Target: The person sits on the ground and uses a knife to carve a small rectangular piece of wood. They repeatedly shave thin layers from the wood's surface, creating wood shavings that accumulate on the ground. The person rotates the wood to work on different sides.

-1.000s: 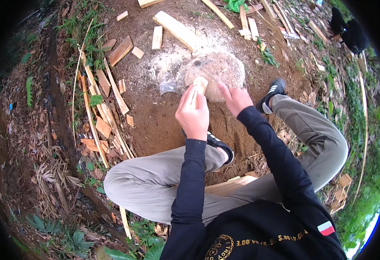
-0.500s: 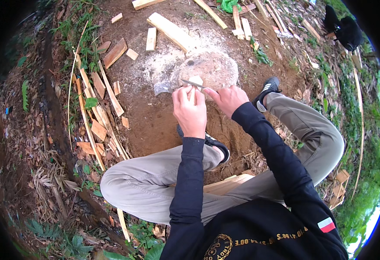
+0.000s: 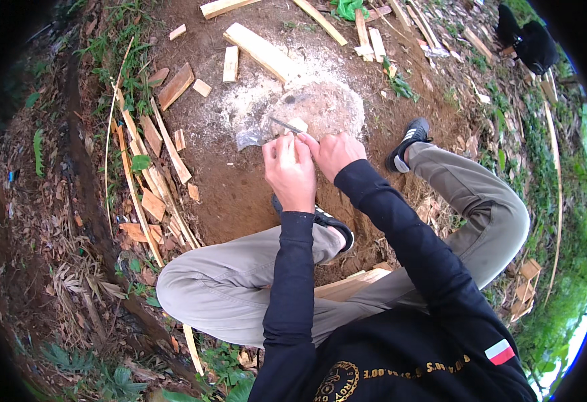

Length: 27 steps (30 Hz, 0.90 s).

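Pinched in my left hand (image 3: 289, 167) is a small pale piece of wood (image 3: 298, 124), its light end poking out past the fingers. My right hand (image 3: 334, 153) is closed beside it, the thumb close to the left fingers. From that right grip a thin grey metal tool (image 3: 283, 124), like a file or narrow blade, lies slanted across the wood. Its handle is hidden in the fingers. Just beyond both hands is a round, flat stone (image 3: 334, 107) dusted with pale powder. A clear plastic scrap (image 3: 248, 139) lies at its left.
A thick plank (image 3: 260, 51) and a short block (image 3: 230, 64) lie beyond the stone. Long strips and offcuts (image 3: 171, 142) spread along the left. A green bag (image 3: 349, 8) sits at the far edge, a black object (image 3: 535, 47) at far right. My shoes (image 3: 412, 142) flank the work.
My right hand has shifted left, closer to the left hand. The metal tool has slid leftward across the wood, its tip reaching farther past it. My left hand stays nearly in place.
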Each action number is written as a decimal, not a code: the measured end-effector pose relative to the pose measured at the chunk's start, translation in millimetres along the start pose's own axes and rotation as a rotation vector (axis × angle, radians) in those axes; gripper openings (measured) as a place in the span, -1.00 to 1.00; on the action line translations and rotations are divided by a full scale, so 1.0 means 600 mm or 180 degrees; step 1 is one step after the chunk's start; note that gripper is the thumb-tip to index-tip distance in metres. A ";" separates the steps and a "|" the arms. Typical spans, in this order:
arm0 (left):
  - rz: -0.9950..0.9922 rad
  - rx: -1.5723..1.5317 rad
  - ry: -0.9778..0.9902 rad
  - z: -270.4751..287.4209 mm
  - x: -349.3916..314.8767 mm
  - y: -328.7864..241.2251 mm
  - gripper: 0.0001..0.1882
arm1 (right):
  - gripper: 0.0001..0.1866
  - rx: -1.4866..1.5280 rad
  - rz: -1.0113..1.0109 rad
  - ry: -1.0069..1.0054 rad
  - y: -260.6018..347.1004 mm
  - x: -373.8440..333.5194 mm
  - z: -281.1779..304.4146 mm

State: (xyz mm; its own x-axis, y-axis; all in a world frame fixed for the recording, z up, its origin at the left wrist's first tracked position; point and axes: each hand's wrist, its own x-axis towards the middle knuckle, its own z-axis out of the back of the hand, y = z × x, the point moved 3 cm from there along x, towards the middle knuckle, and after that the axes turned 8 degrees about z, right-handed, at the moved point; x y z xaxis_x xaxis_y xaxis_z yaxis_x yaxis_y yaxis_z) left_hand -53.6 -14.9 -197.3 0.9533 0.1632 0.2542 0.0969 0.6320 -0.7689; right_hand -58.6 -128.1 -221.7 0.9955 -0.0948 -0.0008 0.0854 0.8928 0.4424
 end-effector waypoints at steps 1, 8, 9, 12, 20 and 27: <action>-0.0032 0.0009 0.0014 0.002 0.001 0.002 -0.87 | -0.25 0.0032 -0.0090 0.0041 0.005 0.002 0.002; -0.0139 -0.0005 0.0140 0.003 0.005 0.003 -0.85 | -0.26 -0.0014 -0.0081 -0.0142 0.002 0.006 -0.015; -0.0152 -0.0001 0.0158 0.005 0.005 0.002 -0.85 | -0.26 -0.0040 -0.0139 -0.0171 0.006 0.004 -0.012; -0.0404 0.0012 0.0143 0.006 0.009 -0.001 -0.83 | -0.25 -0.0123 -0.0108 -0.0249 0.003 0.008 -0.013; -0.0210 0.0086 0.0321 0.023 -0.008 -0.014 -0.80 | -0.34 -0.0417 -0.0027 -0.0049 -0.035 0.051 -0.019; 0.0173 -0.0339 0.0061 0.011 -0.007 0.020 -0.83 | -0.29 0.0133 0.0247 -0.0578 -0.087 0.077 0.067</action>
State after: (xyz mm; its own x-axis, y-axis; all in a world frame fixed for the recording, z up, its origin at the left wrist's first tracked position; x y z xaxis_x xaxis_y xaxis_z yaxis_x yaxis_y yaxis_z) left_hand -58.4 -3.2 -203.8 0.9631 0.1800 0.2001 0.0738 0.5383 -0.8395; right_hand -19.0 -196.8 -209.0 0.9749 -0.1076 0.1950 0.0031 0.8818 0.4716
